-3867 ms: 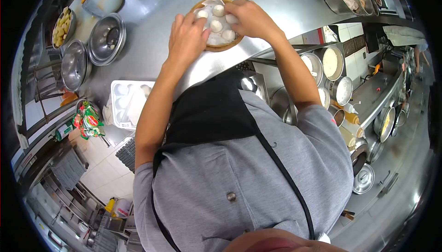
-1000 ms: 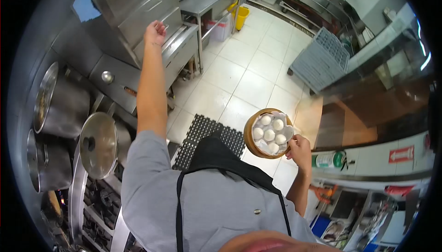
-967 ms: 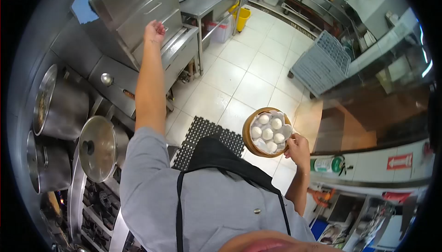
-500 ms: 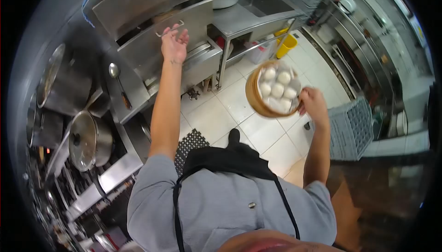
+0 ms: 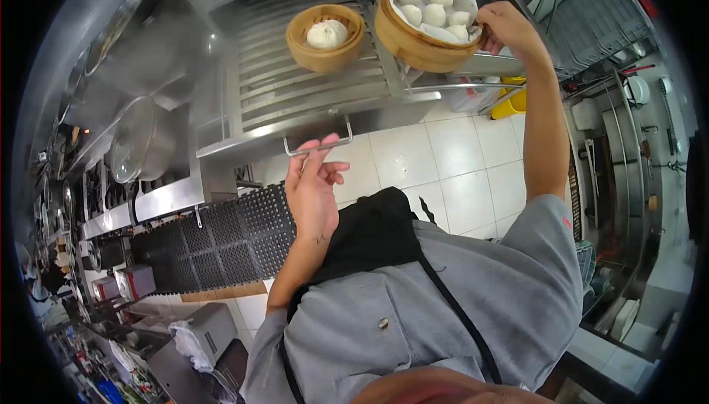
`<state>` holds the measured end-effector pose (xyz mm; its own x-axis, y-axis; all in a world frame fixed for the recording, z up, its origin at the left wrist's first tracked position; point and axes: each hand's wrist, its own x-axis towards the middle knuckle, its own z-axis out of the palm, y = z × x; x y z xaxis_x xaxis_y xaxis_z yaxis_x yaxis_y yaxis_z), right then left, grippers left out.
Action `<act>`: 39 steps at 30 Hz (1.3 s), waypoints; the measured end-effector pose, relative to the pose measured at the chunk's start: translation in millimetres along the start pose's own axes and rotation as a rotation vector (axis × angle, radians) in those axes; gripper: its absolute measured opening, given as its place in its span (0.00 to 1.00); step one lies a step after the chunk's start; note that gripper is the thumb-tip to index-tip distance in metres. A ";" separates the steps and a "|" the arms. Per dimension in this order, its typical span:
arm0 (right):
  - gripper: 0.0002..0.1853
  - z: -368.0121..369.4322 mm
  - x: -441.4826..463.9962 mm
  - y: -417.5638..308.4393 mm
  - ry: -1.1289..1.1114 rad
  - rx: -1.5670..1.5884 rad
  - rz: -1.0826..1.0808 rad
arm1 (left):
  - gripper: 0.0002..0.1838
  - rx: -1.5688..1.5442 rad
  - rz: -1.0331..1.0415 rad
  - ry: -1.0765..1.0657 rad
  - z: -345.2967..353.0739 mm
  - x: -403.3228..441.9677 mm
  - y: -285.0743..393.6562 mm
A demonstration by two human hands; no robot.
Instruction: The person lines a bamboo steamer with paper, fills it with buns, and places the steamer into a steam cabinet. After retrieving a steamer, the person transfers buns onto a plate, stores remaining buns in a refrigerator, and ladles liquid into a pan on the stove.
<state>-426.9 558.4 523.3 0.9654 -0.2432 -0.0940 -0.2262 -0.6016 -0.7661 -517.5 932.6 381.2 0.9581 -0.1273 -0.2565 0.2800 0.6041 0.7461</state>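
Plainly, the steamer is held at one o'clock, over the right end of the slatted drawer; whether its base is rested on anything cannot be told. Its round wall is made of pale tan wood and ringed by a band. The inside is lined with white paper, creased and raised at the edges, on which at least six buns are set close together, white, smooth and rounded. At its three o'clock, the rim is gripped by the right hand, with the fingers closed.

Near the centre, the left hand is half opened, palm upturned, with fingers laid at the bar of the handle; how firmly the bar is hooked cannot be told.

Toward twelve o'clock, a small steamer is stood on the slats, and in it one pleated bun is seen. At nine o'clock, a pot is covered by a clear lid.
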 end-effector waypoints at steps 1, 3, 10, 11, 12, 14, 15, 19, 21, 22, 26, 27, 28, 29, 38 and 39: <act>0.17 1.7 11.3 14.6 -0.020 0.004 0.020 | 0.12 0.020 0.010 -0.009 -1.3 -6.7 -0.1; 0.17 10.4 21.8 27.7 -0.026 -0.035 0.040 | 0.11 0.036 0.020 0.010 0.7 -10.1 1.0; 0.17 46.5 31.9 24.3 -0.074 -0.078 0.024 | 0.11 0.101 0.051 -0.001 0.8 -7.2 -9.1; 0.16 54.3 32.0 16.8 -0.087 -0.090 0.000 | 0.11 0.102 0.047 -0.004 1.9 -5.5 -8.5; 0.16 63.2 33.8 11.5 -0.086 -0.091 0.004 | 0.11 0.110 0.052 -0.008 2.8 -5.0 -7.9; 0.16 82.2 40.1 4.5 -0.144 -0.062 -0.032 | 0.11 0.117 0.054 -0.008 2.8 -4.1 -9.1; 0.16 90.9 44.8 3.5 -0.145 -0.062 -0.032 | 0.11 0.121 0.063 -0.017 1.9 -3.1 -10.5; 0.17 121.0 59.8 2.9 -0.329 -0.056 -0.065 | 0.11 0.134 0.109 -0.039 -0.8 1.7 -16.1; 0.18 130.1 57.7 -6.1 -0.401 -0.081 -0.060 | 0.11 0.133 0.125 -0.036 1.1 5.2 -16.3; 0.18 132.0 60.1 -6.4 -0.402 -0.083 -0.068 | 0.11 0.131 0.137 -0.037 3.2 7.7 -16.3; 0.19 128.0 69.3 -13.7 -0.316 -0.173 -0.151 | 0.11 0.122 0.168 -0.001 11.0 30.5 -12.8; 0.19 121.3 70.6 -17.8 -0.227 -0.208 -0.200 | 0.12 0.123 0.177 -0.012 10.5 40.5 -11.1; 0.19 113.5 73.3 -18.6 -0.225 -0.208 -0.206 | 0.12 0.126 0.184 -0.025 11.5 51.0 -8.7; 0.20 103.4 75.9 -17.2 -0.125 -0.150 -0.259 | 0.12 0.128 0.194 -0.024 15.0 61.0 -5.9; 0.17 44.8 58.8 -3.5 0.108 -0.054 -0.251 | 0.11 0.125 0.248 -0.041 40.8 201.6 16.2; 0.16 46.4 57.3 -4.8 0.134 -0.073 -0.328 | 0.11 0.128 0.270 -0.054 43.2 218.3 17.2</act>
<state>-364.4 582.7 492.0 0.9637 -0.1232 0.2370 0.0792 -0.7158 -0.6938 -300.9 881.2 364.6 0.9998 -0.0192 -0.0079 0.0168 0.5178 0.8554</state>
